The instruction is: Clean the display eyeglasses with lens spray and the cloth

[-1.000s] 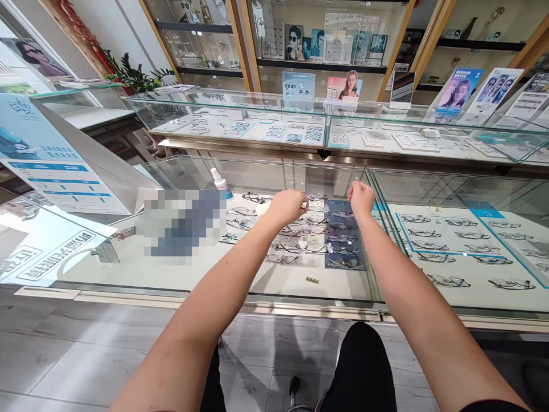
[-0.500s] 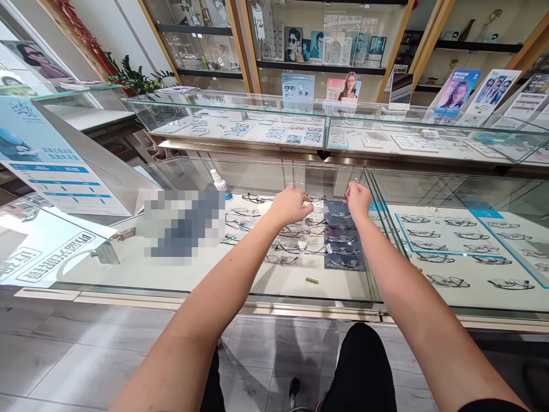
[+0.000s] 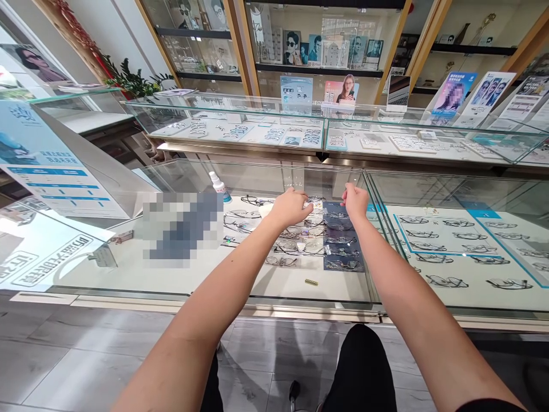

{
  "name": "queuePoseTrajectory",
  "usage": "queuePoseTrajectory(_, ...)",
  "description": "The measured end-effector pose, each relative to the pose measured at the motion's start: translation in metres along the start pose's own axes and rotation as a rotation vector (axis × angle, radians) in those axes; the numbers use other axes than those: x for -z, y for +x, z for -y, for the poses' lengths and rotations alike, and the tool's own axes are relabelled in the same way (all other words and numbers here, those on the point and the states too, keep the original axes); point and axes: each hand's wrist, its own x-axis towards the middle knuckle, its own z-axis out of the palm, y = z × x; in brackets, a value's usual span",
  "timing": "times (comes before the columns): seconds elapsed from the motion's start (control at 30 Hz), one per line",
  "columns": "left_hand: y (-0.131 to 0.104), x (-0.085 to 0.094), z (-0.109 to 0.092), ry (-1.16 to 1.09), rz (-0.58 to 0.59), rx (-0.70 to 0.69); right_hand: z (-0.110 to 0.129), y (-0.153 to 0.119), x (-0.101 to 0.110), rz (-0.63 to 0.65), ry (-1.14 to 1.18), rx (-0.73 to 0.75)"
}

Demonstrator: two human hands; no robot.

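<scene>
Both arms reach over a glass display case (image 3: 214,290). My left hand (image 3: 290,207) is at the case's far side, fingers curled and partly hidden; something white and small shows by its thumb. To its right my right hand (image 3: 355,200) is closed with fingertips pressed together; what it holds, if anything, is too small to make out. Rows of eyeglasses (image 3: 281,261) lie beneath and in front of the hands. A dark blue display sheet (image 3: 328,264) with more glasses lies just below my right hand. The hands are apart.
A white spray bottle (image 3: 219,186) stands left of my left hand. A small gold bar (image 3: 311,282) lies near the front edge. A large sign (image 3: 64,177) stands at left. Another case with eyeglasses (image 3: 447,281) adjoins at right. A counter (image 3: 257,150) runs behind.
The view has shifted very slightly. Both hands keep nearly the same place and pose.
</scene>
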Motion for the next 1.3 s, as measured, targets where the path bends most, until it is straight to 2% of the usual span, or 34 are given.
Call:
queuePoseTrajectory(0.1, 0.000, 0.004, -0.001, -0.063, -0.087, -0.008, 0.006, -0.003, 0.000, -0.054, 0.067, -0.116)
queuePoseTrajectory(0.17, 0.000, 0.009, -0.002, -0.160, -0.162, 0.013, 0.013, -0.007, 0.000, -0.045, 0.072, -0.105)
queuePoseTrajectory(0.33, -0.002, 0.023, -0.003, -0.595, -0.293, 0.098, 0.036, -0.022, -0.003, 0.048, 0.059, 0.035)
queuePoseTrajectory(0.47, -0.003, 0.029, -0.006, -0.783, -0.331, 0.091, 0.057, -0.042, -0.012, 0.206, 0.150, 0.225)
queuePoseTrajectory(0.57, -0.005, 0.031, -0.011, -0.824, -0.322, 0.068, 0.069, -0.055, -0.019, 0.273, 0.215, 0.345)
queuePoseTrajectory(0.63, -0.007, 0.033, -0.014, -0.839, -0.318, 0.052, 0.072, -0.060, -0.021, 0.263, 0.230, 0.382)
queuePoseTrajectory(0.73, -0.010, 0.036, -0.018, -0.855, -0.323, 0.028, 0.071, -0.061, -0.023, 0.218, 0.236, 0.387)
queuePoseTrajectory(0.93, -0.013, 0.037, -0.022, -0.846, -0.350, 0.025, 0.065, -0.054, -0.022, 0.236, 0.274, 0.353)
queuePoseTrajectory(1.1, -0.008, 0.031, -0.015, -0.802, -0.409, 0.080, 0.069, -0.058, -0.021, 0.227, 0.237, 0.394)
queuePoseTrajectory(1.3, -0.003, 0.030, -0.004, -0.940, -0.330, 0.053, 0.076, -0.065, -0.022, 0.245, 0.206, 0.492)
